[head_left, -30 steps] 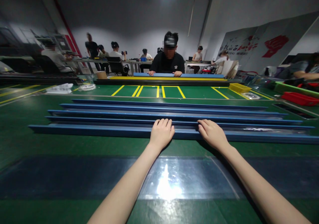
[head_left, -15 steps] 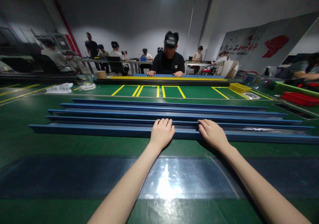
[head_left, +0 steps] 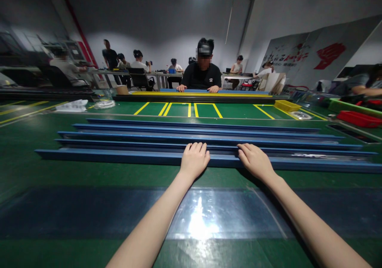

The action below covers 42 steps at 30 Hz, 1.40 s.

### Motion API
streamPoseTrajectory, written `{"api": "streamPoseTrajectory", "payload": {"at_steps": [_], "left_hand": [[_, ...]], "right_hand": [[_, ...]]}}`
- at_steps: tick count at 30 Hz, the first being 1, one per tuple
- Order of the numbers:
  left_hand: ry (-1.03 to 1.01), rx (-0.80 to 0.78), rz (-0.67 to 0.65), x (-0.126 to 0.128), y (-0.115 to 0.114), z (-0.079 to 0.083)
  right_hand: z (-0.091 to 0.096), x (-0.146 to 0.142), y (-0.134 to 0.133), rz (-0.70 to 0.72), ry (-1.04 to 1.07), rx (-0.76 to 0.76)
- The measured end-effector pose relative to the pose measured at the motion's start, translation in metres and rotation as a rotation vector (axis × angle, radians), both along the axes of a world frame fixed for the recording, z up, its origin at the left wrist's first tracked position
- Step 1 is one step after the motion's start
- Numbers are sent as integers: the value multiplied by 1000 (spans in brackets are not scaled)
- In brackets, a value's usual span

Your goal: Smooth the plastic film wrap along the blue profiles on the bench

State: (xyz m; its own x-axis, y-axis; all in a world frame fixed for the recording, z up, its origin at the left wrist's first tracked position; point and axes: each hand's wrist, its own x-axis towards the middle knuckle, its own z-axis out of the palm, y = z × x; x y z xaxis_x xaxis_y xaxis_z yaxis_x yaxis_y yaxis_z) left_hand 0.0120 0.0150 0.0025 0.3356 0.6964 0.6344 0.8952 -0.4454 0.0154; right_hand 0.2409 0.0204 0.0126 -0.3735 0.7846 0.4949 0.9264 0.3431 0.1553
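Your left hand point(head_left: 194, 161) lies over the nearest blue rail point(head_left: 222, 161), its fingers close together and bent across the top; your right hand point(head_left: 255, 160) lies over the same rail, further right along it, fingers also together, and you cannot tell whether either hand is clamped; that rail lies on the green table point(head_left: 59, 254), with more blue rails point(head_left: 143, 137) in rows just beyond it; on its near side, under your forearms, lies a glossy sheet point(head_left: 203, 212); well beyond it sits a person in black point(head_left: 201, 77)
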Motion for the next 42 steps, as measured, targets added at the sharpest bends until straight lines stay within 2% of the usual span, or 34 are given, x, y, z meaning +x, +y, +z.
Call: {"api": "streamPoseTrajectory", "payload": {"at_steps": [3, 9, 19, 25, 31, 35, 42], "left_hand": [[-7, -10, -3, 0, -1, 1], [-14, -38, 83, 0, -2, 7], [-16, -208, 214, -13, 0, 17], [37, -267, 205, -33, 6, 21], [101, -226, 164, -47, 10, 23], [142, -205, 129, -49, 14, 26], [153, -165, 127, -48, 25, 27]], "right_hand": [[0, 0, 0, 0, 12, -4], [1, -1, -1, -7, 15, -11], [0, 0, 1, 18, 24, 8], [-2, 1, 6, 14, 18, 28], [-1, 8, 17, 73, 37, -71], [2, 12, 24, 122, 25, -111], [3, 7, 33, 143, 56, -86]]}}
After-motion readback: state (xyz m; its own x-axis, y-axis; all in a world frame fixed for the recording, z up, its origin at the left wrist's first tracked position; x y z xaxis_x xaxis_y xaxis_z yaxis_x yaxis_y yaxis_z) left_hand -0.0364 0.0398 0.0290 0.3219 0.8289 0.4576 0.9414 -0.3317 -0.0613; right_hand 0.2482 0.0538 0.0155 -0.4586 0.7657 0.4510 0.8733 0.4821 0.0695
